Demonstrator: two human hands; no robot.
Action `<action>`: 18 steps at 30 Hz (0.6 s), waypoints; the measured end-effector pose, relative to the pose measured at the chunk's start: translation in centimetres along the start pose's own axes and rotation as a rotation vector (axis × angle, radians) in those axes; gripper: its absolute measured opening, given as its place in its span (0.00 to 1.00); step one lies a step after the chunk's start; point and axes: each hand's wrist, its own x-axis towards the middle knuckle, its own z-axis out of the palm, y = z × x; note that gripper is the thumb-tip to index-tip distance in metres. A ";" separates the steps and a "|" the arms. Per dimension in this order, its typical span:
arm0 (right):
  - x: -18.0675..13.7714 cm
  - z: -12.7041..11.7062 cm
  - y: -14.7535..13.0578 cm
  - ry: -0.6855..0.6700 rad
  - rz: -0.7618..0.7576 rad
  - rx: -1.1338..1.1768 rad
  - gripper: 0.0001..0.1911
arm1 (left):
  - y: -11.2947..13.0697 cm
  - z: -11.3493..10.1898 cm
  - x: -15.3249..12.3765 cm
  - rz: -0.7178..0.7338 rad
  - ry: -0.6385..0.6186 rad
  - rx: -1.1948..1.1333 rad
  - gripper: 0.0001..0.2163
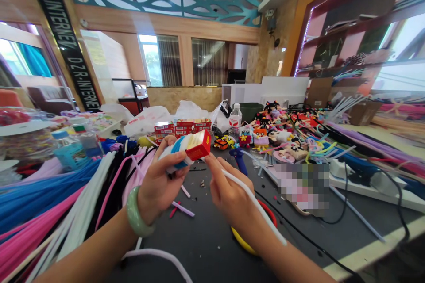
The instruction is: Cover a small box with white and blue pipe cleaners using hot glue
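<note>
My left hand [161, 185], with a green bangle on the wrist, grips a small red and cream box [199, 145]. Blue and white fuzzy pipe cleaner [179, 147] is wound around the box's near-left part. Close to the lower corner of the red end is my right hand [229, 192], its fingers drawn together. A loose white pipe cleaner [254, 201] comes out between those fingers and trails back over the hand and wrist. Exactly where it meets the box is hidden by the fingertips.
Bundles of pipe cleaners [76, 203] lie at left. Several small red boxes [164, 127] are stacked behind my hands. Around them are a blue glue gun [238, 159], a red and yellow ring [244, 243], finished dolls [260, 138], a bottle [235, 117], a power strip [375, 190] and a black cable.
</note>
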 end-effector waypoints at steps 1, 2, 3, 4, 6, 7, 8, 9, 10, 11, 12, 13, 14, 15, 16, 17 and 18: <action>-0.1 0.0 0.0 0.018 -0.007 -0.025 0.20 | 0.0 -0.1 0.1 0.009 0.001 -0.001 0.17; -0.2 0.1 0.0 0.032 -0.012 -0.045 0.18 | 0.0 -0.1 0.3 0.018 0.001 0.000 0.17; -0.3 0.1 0.0 0.043 -0.015 -0.057 0.16 | 0.1 -0.2 0.5 0.028 -0.001 0.004 0.17; -0.3 0.1 0.0 0.053 -0.020 -0.061 0.15 | 0.1 -0.4 0.6 0.035 0.000 0.009 0.18; -0.4 0.1 0.0 0.070 -0.033 -0.057 0.12 | 0.0 -0.6 0.9 0.043 0.010 0.020 0.18; -0.4 0.1 0.0 0.080 -0.039 -0.051 0.11 | -0.1 -0.7 1.0 0.044 0.017 0.025 0.18; -0.4 0.1 0.0 0.089 -0.043 -0.044 0.09 | -0.1 -0.8 1.1 0.044 0.026 0.028 0.19; -0.3 0.1 0.0 0.095 -0.044 -0.037 0.08 | -0.2 -0.9 1.2 0.044 0.034 0.032 0.19; -0.3 0.0 0.0 0.096 -0.044 -0.029 0.07 | -0.4 -0.9 1.2 0.043 0.039 0.039 0.19; -0.2 -0.1 -0.1 0.098 -0.044 -0.023 0.07 | -0.5 -1.0 1.2 0.044 0.041 0.054 0.20; -0.2 -0.1 -0.1 0.098 -0.047 -0.017 0.07 | -0.6 -1.0 1.1 0.046 0.042 0.077 0.20; -0.2 -0.2 -0.2 0.092 -0.055 -0.009 0.08 | -0.8 -1.1 1.1 0.049 0.043 0.110 0.21; -0.2 -0.3 -0.2 0.084 -0.068 0.000 0.10 | -1.0 -1.2 1.0 0.050 0.045 0.153 0.22; -0.2 -0.3 -0.2 0.074 -0.084 0.008 0.11 | -1.3 -1.3 0.9 0.051 0.044 0.204 0.22; -0.3 -0.3 -0.2 0.065 -0.100 0.015 0.12 | -1.5 -1.4 0.9 0.053 0.044 0.262 0.23; -0.4 -0.4 -0.2 0.057 -0.112 0.018 0.12 | -1.9 -1.6 0.9 0.063 0.035 0.321 0.23; -0.5 -0.4 -0.2 0.050 -0.120 0.018 0.13 | -2.2 -1.9 0.9 0.079 0.016 0.381 0.23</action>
